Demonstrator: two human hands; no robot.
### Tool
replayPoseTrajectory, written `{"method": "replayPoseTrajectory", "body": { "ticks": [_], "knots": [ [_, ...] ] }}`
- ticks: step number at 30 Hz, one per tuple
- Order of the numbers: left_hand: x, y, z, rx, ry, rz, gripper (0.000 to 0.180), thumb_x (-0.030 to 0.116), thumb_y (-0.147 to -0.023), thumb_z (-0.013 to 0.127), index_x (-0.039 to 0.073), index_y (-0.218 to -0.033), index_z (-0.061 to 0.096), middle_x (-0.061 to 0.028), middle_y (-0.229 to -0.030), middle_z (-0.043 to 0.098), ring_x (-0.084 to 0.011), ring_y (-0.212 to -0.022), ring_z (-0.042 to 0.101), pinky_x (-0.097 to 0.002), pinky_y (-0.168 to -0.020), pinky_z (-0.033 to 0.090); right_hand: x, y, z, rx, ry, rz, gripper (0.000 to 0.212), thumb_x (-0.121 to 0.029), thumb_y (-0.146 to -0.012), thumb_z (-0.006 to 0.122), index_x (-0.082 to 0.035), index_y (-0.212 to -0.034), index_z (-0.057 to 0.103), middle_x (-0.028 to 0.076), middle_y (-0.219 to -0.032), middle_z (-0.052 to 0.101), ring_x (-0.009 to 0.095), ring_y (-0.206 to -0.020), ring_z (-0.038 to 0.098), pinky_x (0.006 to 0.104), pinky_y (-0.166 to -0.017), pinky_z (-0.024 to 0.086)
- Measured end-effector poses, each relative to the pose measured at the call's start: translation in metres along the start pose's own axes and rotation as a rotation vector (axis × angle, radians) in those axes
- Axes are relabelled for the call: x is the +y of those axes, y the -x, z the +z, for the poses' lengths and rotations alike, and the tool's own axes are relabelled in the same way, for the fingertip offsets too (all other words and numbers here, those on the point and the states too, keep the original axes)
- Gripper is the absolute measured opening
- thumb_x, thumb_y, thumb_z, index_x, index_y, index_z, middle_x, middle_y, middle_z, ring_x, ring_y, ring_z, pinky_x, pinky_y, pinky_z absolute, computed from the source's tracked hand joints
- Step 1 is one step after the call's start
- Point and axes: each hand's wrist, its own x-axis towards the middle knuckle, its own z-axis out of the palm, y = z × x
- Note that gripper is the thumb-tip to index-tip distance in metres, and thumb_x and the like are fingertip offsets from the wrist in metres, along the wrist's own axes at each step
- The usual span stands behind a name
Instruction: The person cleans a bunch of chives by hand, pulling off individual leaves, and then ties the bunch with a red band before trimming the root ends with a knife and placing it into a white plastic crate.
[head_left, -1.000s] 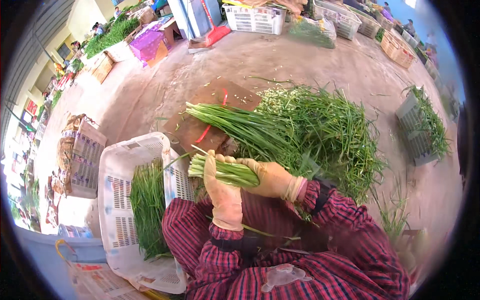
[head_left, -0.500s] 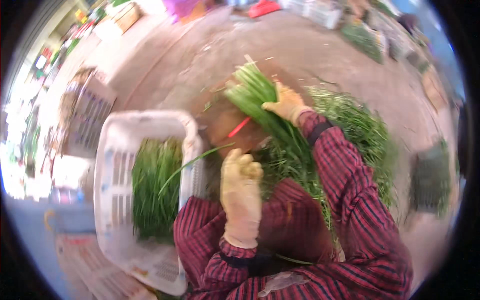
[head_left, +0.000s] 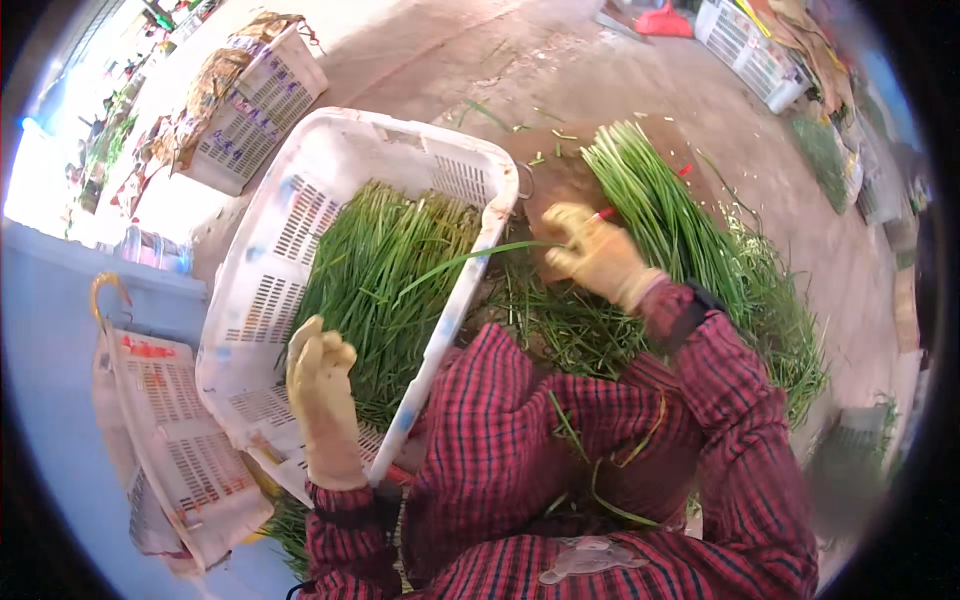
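Note:
My left hand [head_left: 325, 400], in a cream glove, is raised over the near left part of the white crate [head_left: 340, 120], its fingers loosely bent and apart, holding nothing. Green chives [head_left: 400, 260] lie side by side in that crate. My gloved right hand [head_left: 598, 255] is over the brown board beyond my knees, thumb and fingers apart. One long leaf [head_left: 470, 257] crosses the crate's rim, its tip at the gap between them; a grip on it cannot be made out. Just right of this hand lies a bunch of chives [head_left: 665, 205], pale ends away from me. A red strip [head_left: 605, 213] shows beside my fingers.
Loose green leaves [head_left: 780, 300] are heaped right of the bunch, with more trimmings between the crate and my knees. Another white crate [head_left: 250, 120] stands far left, a pinkish crate [head_left: 165, 400] near left. At the back are a red dustpan [head_left: 662, 20] and a further crate [head_left: 750, 55].
My right hand has let go of the chive bunch and moved to its left. My left hand has shifted left, from beside the crate to over it. The view has swung left.

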Motion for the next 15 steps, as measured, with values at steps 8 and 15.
{"method": "replayPoseTrajectory", "body": {
  "ticks": [8,15],
  "knots": [
    [-0.074,-0.093,-0.053,-0.239,-0.453,-0.004,0.059,0.021,-0.091,0.072,0.002,-0.142,0.048,-0.0096,-0.127,0.059,-0.0173,-0.111,0.059,-0.0320,-0.101,0.045,-0.022,0.044,0.057,-1.040,0.236,0.057,0.042,-0.027,-0.090,0.060,-0.010,-0.128,0.062,0.016,-0.121,0.065,0.034,-0.114,0.062,0.0442,-0.098,0.049],
    [-0.160,-0.223,-0.004,-0.420,-1.401,0.132,0.109,0.053,-0.079,0.079,-0.002,-0.156,0.024,-0.0241,-0.156,0.036,-0.0350,-0.144,0.037,-0.0448,-0.117,0.030,0.009,0.062,0.026,-0.737,0.189,0.150,0.048,-0.034,-0.095,0.057,-0.007,-0.134,0.058,0.015,-0.130,0.063,0.035,-0.117,0.061,0.0425,-0.101,0.049]
  ]
}}
